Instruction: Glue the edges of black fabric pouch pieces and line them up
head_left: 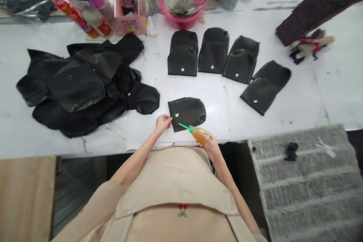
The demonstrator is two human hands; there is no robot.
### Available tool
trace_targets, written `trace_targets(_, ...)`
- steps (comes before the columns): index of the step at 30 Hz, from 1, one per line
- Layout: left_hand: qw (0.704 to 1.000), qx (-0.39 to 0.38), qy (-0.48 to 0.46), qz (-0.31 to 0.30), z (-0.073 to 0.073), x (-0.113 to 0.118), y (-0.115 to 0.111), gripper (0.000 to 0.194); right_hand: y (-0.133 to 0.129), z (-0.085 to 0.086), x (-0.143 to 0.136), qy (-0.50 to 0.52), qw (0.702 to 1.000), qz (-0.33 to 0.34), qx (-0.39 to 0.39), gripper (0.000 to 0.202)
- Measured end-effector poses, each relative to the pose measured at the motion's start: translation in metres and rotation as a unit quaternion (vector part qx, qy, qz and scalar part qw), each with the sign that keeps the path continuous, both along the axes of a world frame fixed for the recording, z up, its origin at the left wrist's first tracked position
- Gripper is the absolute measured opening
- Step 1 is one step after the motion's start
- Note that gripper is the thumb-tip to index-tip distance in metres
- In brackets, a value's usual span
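Note:
A black leather-like piece (pixel 188 111) with a small pale tag lies on the white table, close to its front edge. My left hand (pixel 163 123) pinches or touches this piece at its left edge, fingers together. In my right hand (pixel 210 145) is a bottle of amber liquid (pixel 199 134), its green nozzle pointing left over the piece. Four similar black pieces lie in an arc behind: one (pixel 183 55), a second (pixel 214 51), a third (pixel 241 60) and a tilted fourth (pixel 266 87). To the left is a heap of black pieces (pixel 79 87).
A pink basket (pixel 183 20) holding tools, a pink box (pixel 129 20) and several bottles stand at the back. A dark folded item (pixel 314 9) is at the back right, beside small clips or scraps (pixel 310 46). A grey cloth-covered surface (pixel 306 185) sits front right.

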State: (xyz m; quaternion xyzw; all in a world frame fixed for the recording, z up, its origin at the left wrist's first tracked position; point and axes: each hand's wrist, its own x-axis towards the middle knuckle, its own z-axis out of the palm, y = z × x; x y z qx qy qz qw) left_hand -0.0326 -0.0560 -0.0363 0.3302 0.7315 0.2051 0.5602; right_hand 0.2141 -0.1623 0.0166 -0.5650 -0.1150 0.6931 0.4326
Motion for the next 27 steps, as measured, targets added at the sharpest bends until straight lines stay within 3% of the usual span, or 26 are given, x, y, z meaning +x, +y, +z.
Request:
trace_targets(3, 0.998, 0.052, -0.020, -0.007, 0.000, -0.005, -0.002, 0.031, -0.010, 0.002, 0.011, 0.114, 0.985, -0.128, 0.001, 0.044)
trace_targets(6, 0.987, 0.087, -0.130, 0.027, -0.003, -0.007, 0.001, 0.037, -0.018, -0.004, 0.021, 0.176, 0.954, -0.241, 0.013, 0.039)
trace_targets(11, 0.943, -0.001, -0.313, 0.111, 0.009, 0.001, 0.005, 0.041, -0.023, -0.013, 0.045, 0.217, 0.913, -0.342, 0.051, 0.035)
trace_targets(16, 0.930, -0.005, -0.349, 0.114, 0.037, 0.026, 0.014, 0.030, -0.029, -0.015, 0.081, 0.223, 0.885, -0.399, 0.088, 0.032)
trace_targets(21, 0.942, 0.040, -0.330, 0.035, 0.083, 0.095, 0.041, 0.025, -0.046, -0.016, 0.128, 0.208, 0.852, -0.469, 0.103, 0.033)
trace_targets(24, 0.942, 0.062, -0.327, -0.036, 0.110, 0.161, 0.057, 0.027, -0.061, -0.011, 0.159, 0.198, 0.836, -0.500, 0.110, 0.041)
trace_targets(27, 0.926, 0.074, -0.358, -0.097, 0.126, 0.243, 0.072, 0.028, -0.079, -0.006, 0.191, 0.165, 0.827, -0.523, 0.128, 0.043)
